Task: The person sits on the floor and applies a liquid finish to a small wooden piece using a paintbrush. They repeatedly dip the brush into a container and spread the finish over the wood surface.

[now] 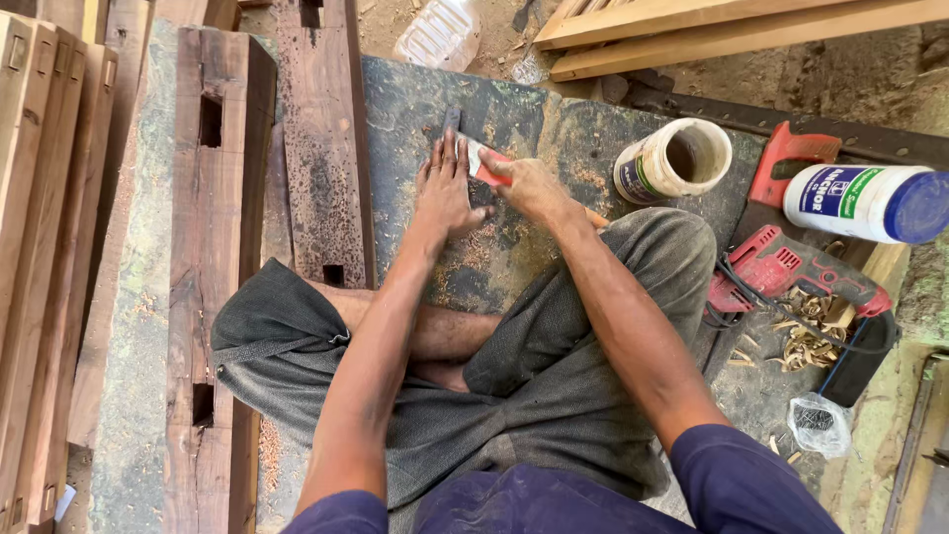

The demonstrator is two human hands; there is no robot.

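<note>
1. Your right hand (529,186) is closed around the red-and-white handle of a chisel (473,151). The tool lies straight ahead of you on the dark slab (583,148), just past your crossed legs.

2. Your left hand (447,188) is open and flat, fingers stretched forward and pressed down on the blade end of the chisel. It grips nothing; it only bears down.

3. The chisel's long axis runs on a slant: handle low and to the right inside your right fist, blade pointing up and to the left, away from your body. The dark blade tip shows just beyond your left fingertips.

4. Both hands touch the tool, and they sit just beside each other. Your left hand is the nearer one to the cutting end, your right to the handle end.

5. The chisel looks short, with a pale and red handle and a narrow dark blade. Most of the blade is hidden under your left fingers, so I cannot tell the state of its edge.

6. Pale wood shavings lie scattered on the slab around your hands. An open white tub (674,158) stands near on the right, and a red power drill (796,269) lies beyond your right knee.
</note>
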